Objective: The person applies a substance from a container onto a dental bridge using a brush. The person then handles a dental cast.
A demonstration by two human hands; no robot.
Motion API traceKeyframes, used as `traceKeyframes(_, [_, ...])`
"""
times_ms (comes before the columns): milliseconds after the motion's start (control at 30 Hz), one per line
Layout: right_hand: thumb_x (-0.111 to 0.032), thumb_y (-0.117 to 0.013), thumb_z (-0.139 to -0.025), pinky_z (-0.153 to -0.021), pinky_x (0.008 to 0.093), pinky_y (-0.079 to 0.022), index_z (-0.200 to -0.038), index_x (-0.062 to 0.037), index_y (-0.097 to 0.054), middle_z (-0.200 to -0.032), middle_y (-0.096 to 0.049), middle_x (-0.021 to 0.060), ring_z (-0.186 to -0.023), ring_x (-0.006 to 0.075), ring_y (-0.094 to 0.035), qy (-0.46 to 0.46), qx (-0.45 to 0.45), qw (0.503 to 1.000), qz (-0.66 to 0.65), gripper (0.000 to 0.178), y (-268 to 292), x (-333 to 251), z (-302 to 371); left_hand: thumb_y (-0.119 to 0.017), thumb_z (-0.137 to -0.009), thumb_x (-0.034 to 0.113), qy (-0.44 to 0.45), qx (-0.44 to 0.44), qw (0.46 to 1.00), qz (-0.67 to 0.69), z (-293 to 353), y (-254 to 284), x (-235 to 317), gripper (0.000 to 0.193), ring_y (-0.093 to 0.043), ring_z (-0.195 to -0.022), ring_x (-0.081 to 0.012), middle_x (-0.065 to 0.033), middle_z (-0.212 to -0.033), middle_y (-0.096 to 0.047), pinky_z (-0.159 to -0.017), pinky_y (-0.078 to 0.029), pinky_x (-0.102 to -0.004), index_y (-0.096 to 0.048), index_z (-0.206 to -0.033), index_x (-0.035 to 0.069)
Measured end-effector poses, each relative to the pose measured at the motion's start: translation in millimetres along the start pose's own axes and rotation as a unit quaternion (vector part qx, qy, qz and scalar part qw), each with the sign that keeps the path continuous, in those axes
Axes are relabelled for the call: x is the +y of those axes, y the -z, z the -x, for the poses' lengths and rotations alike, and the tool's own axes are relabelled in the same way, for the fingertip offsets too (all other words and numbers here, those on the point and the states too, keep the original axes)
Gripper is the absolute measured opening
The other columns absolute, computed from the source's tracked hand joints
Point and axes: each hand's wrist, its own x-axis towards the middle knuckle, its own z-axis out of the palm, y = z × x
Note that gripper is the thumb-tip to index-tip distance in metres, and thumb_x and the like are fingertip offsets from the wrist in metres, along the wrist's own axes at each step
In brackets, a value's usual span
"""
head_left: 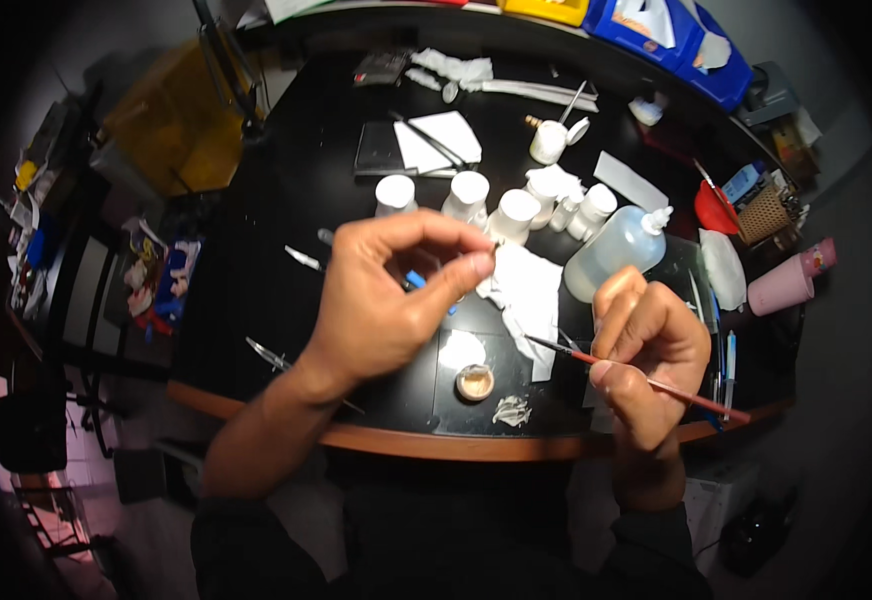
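My left hand is raised above the desk, thumb and forefinger pinched on a tiny dark piece that is too small to name. Lower on the right, my right hand grips a thin paintbrush with a reddish handle, its dark tip pointing left. A small round pot of beige material stands between the hands near the desk's front edge. Beside it is a greyish-white smear. A crumpled white tissue lies behind the pot, partly beneath the left fingertips.
Several white-capped jars stand behind my left hand. A translucent squeeze bottle is right of them. Farther back are an opened white jar and a white pad. Tweezers lie left; a pink cup stands right.
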Motion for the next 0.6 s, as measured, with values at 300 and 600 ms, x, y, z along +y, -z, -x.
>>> traceKeyframes(300, [-0.005, -0.067, -0.055, -0.052, 0.0293, -0.037, -0.060, -0.0036, -0.049, -0.058, -0.053, 0.0067, -0.054, 0.0173, -0.052, -0.146, -0.180, 0.961, 0.150, 0.018, -11.3, -6.2, -2.3, -0.072, -0.093, -0.003, -0.033, 0.022, 0.999, 0.007, -7.2, 6.5, -3.3, 0.012, -0.068, -0.090, -0.0096, -0.0085, -0.096, -0.073, -0.081, -0.054, -0.0221, -0.072, -0.105, -0.004])
traceKeyframes(600, [-0.001, -0.069, -0.058, -0.050, 0.0328, -0.037, -0.062, -0.0039, -0.052, -0.056, -0.051, 0.0075, -0.053, 0.0225, -0.052, -0.118, -0.226, 0.947, 0.197, 0.018, -15.1, -1.1, -1.2, -0.073, -0.093, -0.002, -0.030, 0.004, 0.999, 0.019, -4.3, 0.0, -2.2, 0.011, -0.065, -0.085, -0.0079, -0.0071, -0.094, -0.072, -0.076, -0.052, -0.0215, -0.072, -0.104, -0.004])
